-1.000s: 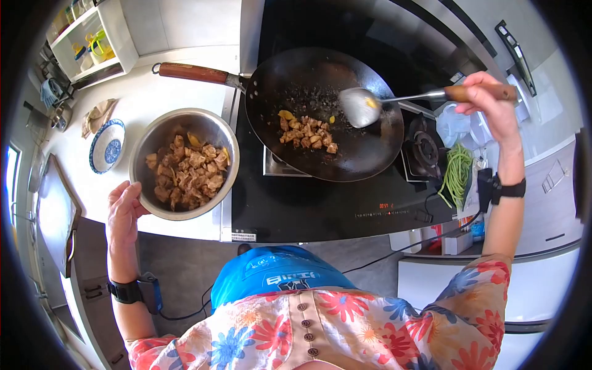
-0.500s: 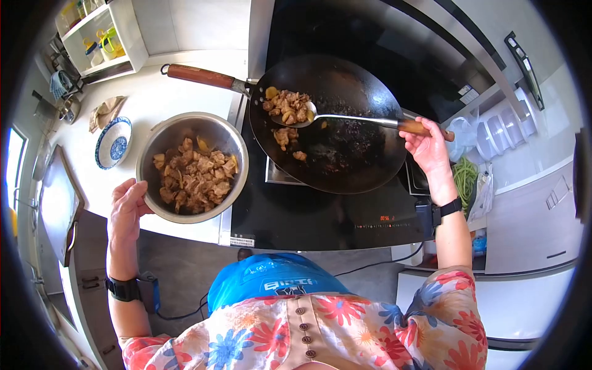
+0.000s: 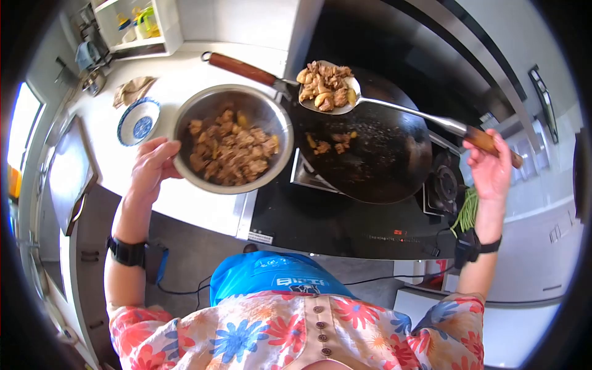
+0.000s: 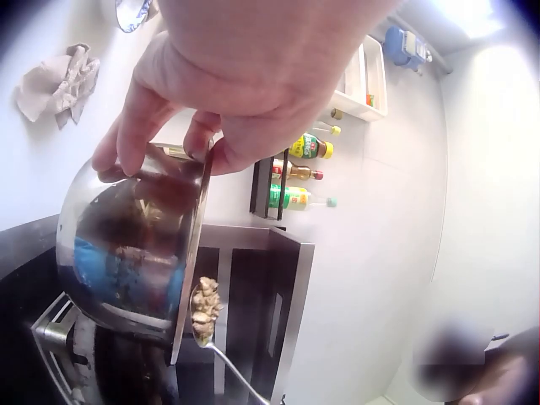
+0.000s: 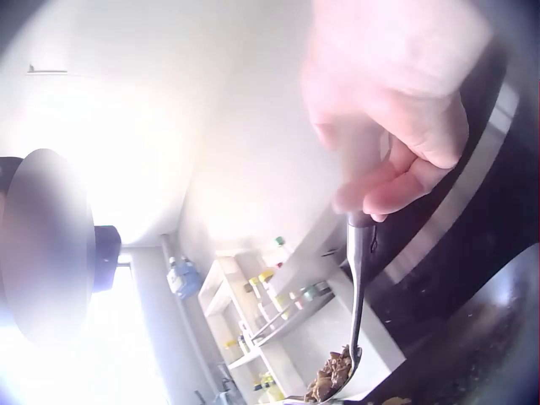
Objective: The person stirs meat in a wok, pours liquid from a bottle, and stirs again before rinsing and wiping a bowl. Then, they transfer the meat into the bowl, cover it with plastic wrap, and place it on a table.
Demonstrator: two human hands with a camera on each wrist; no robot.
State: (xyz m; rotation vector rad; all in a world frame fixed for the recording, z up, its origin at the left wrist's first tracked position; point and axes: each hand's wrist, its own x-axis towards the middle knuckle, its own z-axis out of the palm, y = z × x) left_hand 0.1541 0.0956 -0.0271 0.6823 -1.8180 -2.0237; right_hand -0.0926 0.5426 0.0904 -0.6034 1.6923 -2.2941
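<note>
My left hand (image 3: 151, 168) grips the rim of a steel bowl (image 3: 185, 168) heaped with browned meat chunks (image 3: 234, 151). In the left wrist view, fingers and thumb pinch the rim of that bowl (image 4: 126, 278). My right hand (image 3: 490, 165) holds the wooden handle of a wok spatula (image 3: 425, 117), whose blade carries a pile of meat (image 3: 330, 85) above the wok's left side, near the bowl. Fingers curl round the handle in the right wrist view, with the loaded blade (image 5: 337, 375) below. A few meat pieces (image 3: 336, 142) lie in the dark wok (image 3: 388, 176).
The wok's wooden handle (image 3: 240, 66) points left over the white counter. A blue-and-white bowl (image 3: 139, 122) and a crumpled cloth (image 3: 134, 91) sit left of the steel bowl. Green beans (image 3: 467, 211) lie at the right beside a burner (image 3: 445, 179). Bottles (image 4: 308, 148) stand behind.
The spatula has scooped meat from the wok and risen with it towards the bowl. The left hand has lifted the bowl towards the wok. Fewer meat pieces lie in the wok.
</note>
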